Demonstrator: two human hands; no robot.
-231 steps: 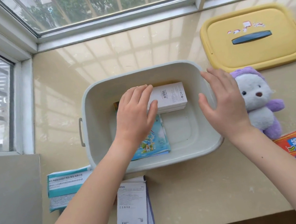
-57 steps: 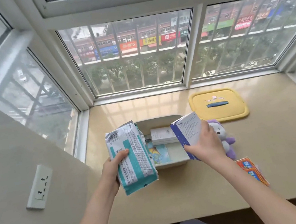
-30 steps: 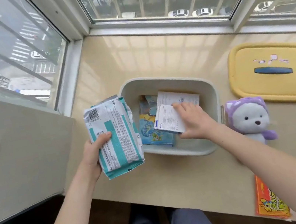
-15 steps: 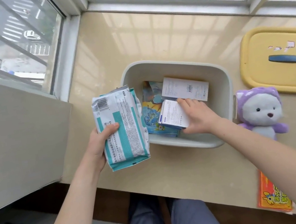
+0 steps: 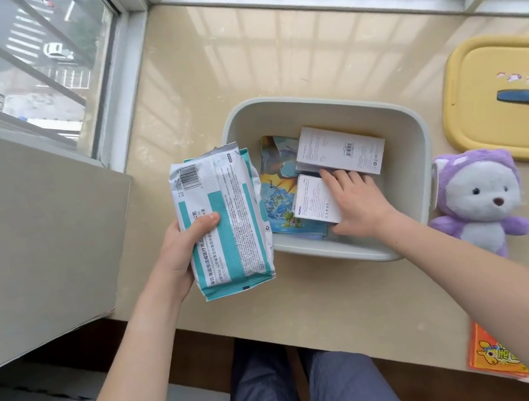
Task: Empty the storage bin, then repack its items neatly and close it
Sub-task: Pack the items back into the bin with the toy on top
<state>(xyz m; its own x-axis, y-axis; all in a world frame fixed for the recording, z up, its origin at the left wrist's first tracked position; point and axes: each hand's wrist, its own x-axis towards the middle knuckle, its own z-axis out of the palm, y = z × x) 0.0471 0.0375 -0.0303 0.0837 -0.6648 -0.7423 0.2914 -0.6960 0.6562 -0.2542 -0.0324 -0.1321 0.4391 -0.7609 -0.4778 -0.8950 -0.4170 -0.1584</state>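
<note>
bin point(image 5: 310, 103) mid-sill holds picture book point(image 5: 278, 198), larger box point(image 5: 341, 150). right hand point(image 5: 361, 205), fingers straight, flat on smaller box point(image 5: 313, 199) inside. left hand point(image 5: 175, 259) grips wipes pack point(image 5: 224, 220) at bin's 9 o'clock rim. plush point(image 5: 478, 201) just beside 3 o'clock side; lid point(image 5: 502, 114) 2 o'clock.

Both bare forearms reach forward from the bottom of the view. The left hand point(image 5: 179, 252) is just left of the bin point(image 5: 413, 156), its thumb across the front of a pack point(image 5: 224, 220) and its fingers hidden behind, gripping the pack by its left edge. The right arm comes in from the lower right, wrist over the bin's near rim. The right hand point(image 5: 358, 202) lies palm down inside, fingers straight on a small box point(image 5: 315, 204).
</note>
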